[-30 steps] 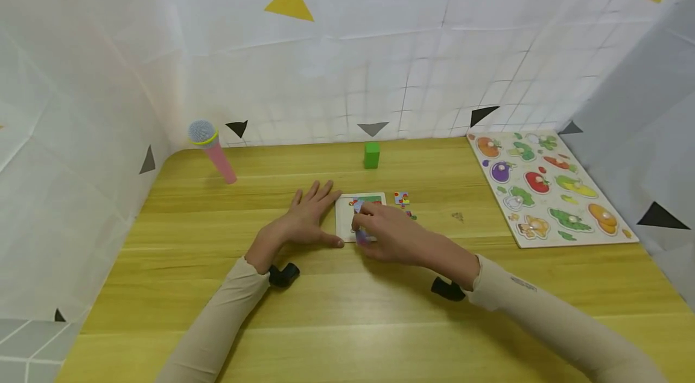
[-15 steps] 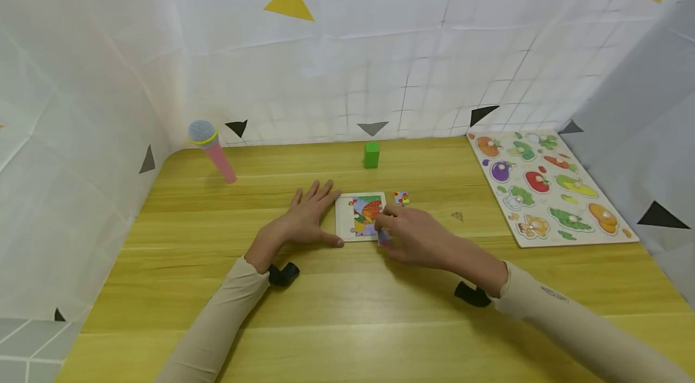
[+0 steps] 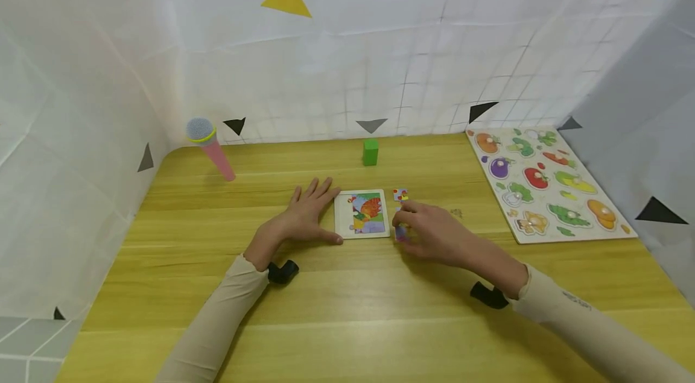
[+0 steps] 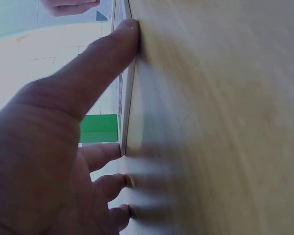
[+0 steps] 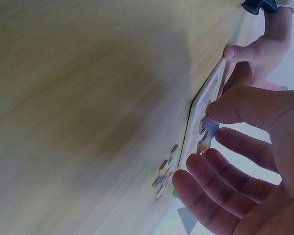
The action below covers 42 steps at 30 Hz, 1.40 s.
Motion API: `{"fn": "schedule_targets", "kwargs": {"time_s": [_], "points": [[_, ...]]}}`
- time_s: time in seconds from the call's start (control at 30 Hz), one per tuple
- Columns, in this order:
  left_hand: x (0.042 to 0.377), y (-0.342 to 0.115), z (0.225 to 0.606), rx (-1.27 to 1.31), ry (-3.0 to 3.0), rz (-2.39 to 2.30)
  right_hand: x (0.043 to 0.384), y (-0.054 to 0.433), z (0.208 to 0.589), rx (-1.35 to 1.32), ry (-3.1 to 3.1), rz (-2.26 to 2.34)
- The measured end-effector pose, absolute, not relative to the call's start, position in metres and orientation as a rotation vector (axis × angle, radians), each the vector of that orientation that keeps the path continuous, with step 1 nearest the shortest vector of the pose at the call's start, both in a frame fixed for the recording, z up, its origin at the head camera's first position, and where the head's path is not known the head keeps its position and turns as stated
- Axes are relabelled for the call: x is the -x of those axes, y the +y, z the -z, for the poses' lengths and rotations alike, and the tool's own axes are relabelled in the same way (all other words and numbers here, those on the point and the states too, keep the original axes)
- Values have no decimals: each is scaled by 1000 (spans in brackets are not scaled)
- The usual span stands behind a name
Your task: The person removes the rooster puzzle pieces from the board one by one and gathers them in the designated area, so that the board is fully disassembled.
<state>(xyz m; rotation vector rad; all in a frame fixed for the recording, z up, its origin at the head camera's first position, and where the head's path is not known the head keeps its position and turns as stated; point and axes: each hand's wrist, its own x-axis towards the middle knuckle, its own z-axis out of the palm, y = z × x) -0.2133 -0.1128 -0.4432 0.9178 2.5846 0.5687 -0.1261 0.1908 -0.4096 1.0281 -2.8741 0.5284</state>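
Note:
A small jigsaw tray (image 3: 342, 223) with a pale border lies mid-table, its colourful picture (image 3: 370, 211) filling the right part and bare board showing at left. My left hand (image 3: 300, 219) rests on the table, fingers spread, with thumb and index finger at the tray's left corners. Just right of the tray, my right hand (image 3: 442, 235) pinches a bluish-purple jigsaw piece (image 5: 210, 131) between thumb and fingers, above the table. Several loose jigsaw pieces (image 5: 164, 170) lie beyond that hand; one jigsaw piece (image 3: 400, 194) shows past the fingers in the head view, others are partly hidden.
A green block (image 3: 370, 152) stands behind the tray. At back left is a pink toy microphone (image 3: 217, 160). A vegetable peg puzzle board (image 3: 554, 190) lies at right. White sheeting (image 3: 326, 81) walls the table's back and sides.
My right hand has moved right, from over the tray to beside it, carrying the jigsaw piece and uncovering the picture. My left hand has stayed in place.

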Motion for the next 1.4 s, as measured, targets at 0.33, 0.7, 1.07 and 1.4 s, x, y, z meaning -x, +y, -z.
{"fn": "schedule_targets", "kwargs": {"time_s": [0.33,0.7,1.07,1.4], "points": [[215,-114,443,-918,2583,-573,128,197,414,-991,-2925,-506],[215,-115,442,-924,2579,-578,129,198,418,-974,-2930,-518],[215,-115,443,-926,2581,-569,128,197,421,-952,-2924,-513],[215,-114,444,-928,2571,-564,127,200,420,-953,-2928,-524]]}}
